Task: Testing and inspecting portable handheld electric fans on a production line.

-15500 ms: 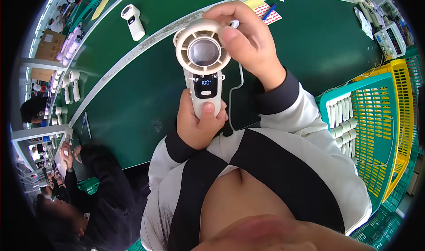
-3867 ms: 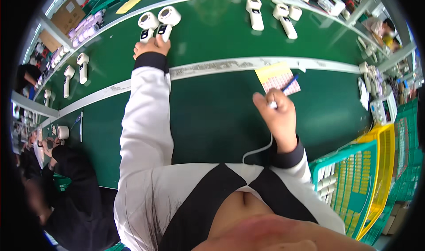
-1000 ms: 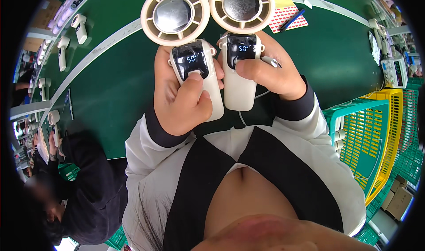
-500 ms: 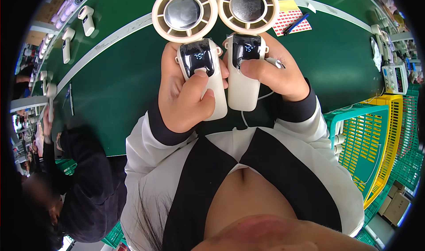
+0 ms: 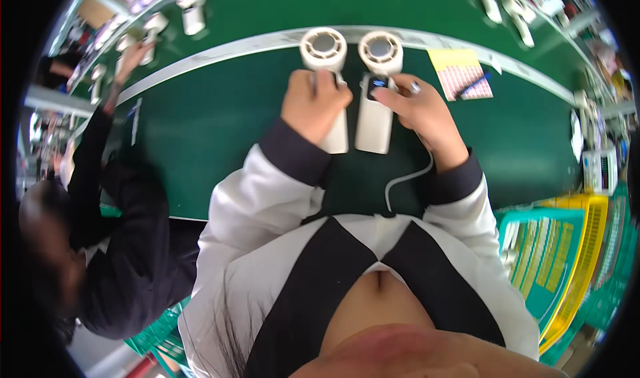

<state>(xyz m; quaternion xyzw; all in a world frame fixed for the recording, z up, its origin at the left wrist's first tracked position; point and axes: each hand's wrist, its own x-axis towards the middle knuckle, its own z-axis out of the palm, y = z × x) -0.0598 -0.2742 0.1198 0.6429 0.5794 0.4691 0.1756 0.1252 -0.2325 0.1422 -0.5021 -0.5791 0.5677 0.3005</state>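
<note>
Two cream handheld fans are side by side over the green table, their round heads pointing away from me. My left hand (image 5: 312,106) is closed around the left fan (image 5: 340,135), covering most of its dark display. The right fan (image 5: 375,126) is gripped by my right hand (image 5: 425,109), thumb near the lower part of its lit display. A white cable (image 5: 405,177) hangs from my right hand and curls towards the table's near edge. Its metal plug tip (image 5: 415,87) shows between my right fingers.
A yellow pad with a printed sheet (image 5: 460,78) and a blue pen (image 5: 473,85) lies right of the fans. More cream fans (image 5: 192,13) stand beyond the pale strip. Stacked green and yellow baskets (image 5: 587,245) are at right. A co-worker's arm (image 5: 93,145) reaches out at left.
Both fans have moved down and away from me, and look smaller. My left hand now covers its fan's display. At left, the co-worker's hand has reached out to fans on the table.
</note>
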